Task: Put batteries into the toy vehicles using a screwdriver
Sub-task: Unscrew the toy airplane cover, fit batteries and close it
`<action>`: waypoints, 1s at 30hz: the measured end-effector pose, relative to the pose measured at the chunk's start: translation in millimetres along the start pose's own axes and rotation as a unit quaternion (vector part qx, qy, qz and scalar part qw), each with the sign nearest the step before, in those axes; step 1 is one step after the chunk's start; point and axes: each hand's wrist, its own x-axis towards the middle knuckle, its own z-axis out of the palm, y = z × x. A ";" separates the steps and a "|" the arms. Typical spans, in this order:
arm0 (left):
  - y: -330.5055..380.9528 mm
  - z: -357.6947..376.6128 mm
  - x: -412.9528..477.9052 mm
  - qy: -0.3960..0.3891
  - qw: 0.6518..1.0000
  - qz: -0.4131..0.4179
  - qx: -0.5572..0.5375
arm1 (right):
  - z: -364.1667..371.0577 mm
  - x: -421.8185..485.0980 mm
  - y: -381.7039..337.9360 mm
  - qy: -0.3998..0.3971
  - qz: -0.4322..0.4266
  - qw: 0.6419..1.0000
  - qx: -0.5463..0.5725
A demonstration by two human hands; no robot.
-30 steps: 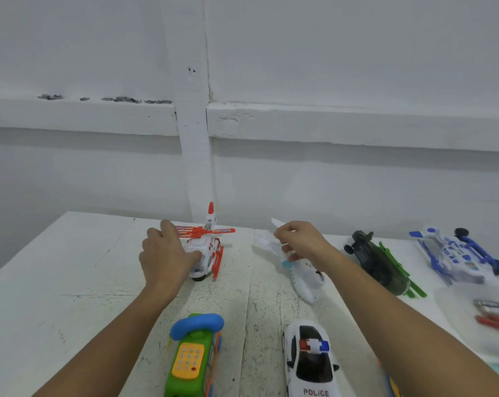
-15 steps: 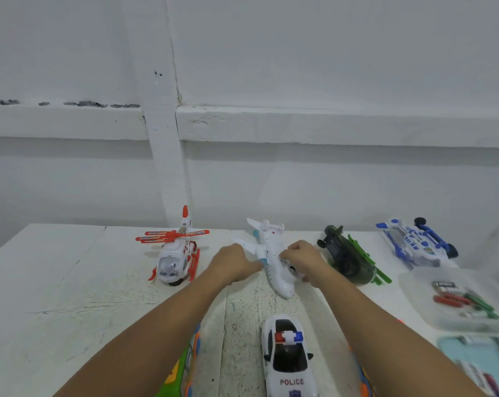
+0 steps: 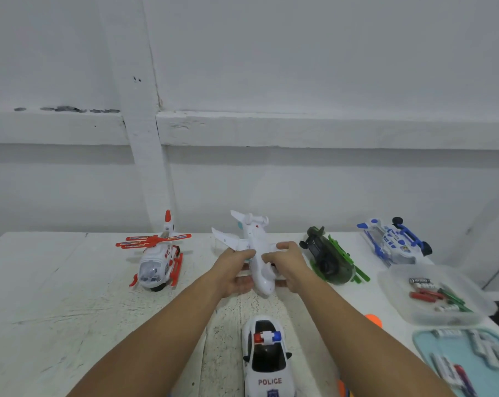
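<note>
A white toy airplane (image 3: 255,247) lies in the middle of the white table (image 3: 56,296), nose toward me. My left hand (image 3: 233,272) holds its left side under the wing and my right hand (image 3: 288,265) grips its right side. A red and white helicopter (image 3: 156,260) stands to the left. A green military toy (image 3: 328,259) lies on its side to the right, and a blue and white vehicle (image 3: 394,242) lies overturned beyond it. A police car (image 3: 266,359) sits in front. No screwdriver is plainly visible.
A clear plastic tub (image 3: 397,299) at the right holds batteries and red and green items. A light blue tray (image 3: 425,348) with more batteries lies at the lower right. An orange object (image 3: 374,320) peeks out by my right forearm. A white wall stands behind the table.
My left hand let go of the helicopter and moved right to the airplane. Both hands now hold the airplane, which has turned nose toward me. My view shifted right.
</note>
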 end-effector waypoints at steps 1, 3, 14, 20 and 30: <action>1.4 2.6 -2.1 0.008 1.000 0.025 -0.005 | -2.1 -4.9 -5.2 0.002 -0.013 1.000 0.017; 5.2 8.9 -10.0 0.022 0.997 0.070 -0.023 | -9.7 -16.5 -16.2 0.009 -0.049 0.998 0.040; -0.3 98.4 -89.3 0.015 0.969 0.230 -0.084 | -116.0 -90.5 -29.7 -0.012 -0.150 0.981 0.125; -44.2 165.0 -122.5 0.043 0.967 0.222 -0.121 | -207.8 -123.8 0.8 -0.098 -0.159 0.977 0.100; -101.8 228.2 -163.5 0.096 0.960 0.199 -0.169 | -281.8 -139.1 92.7 -0.036 -0.143 0.865 -0.479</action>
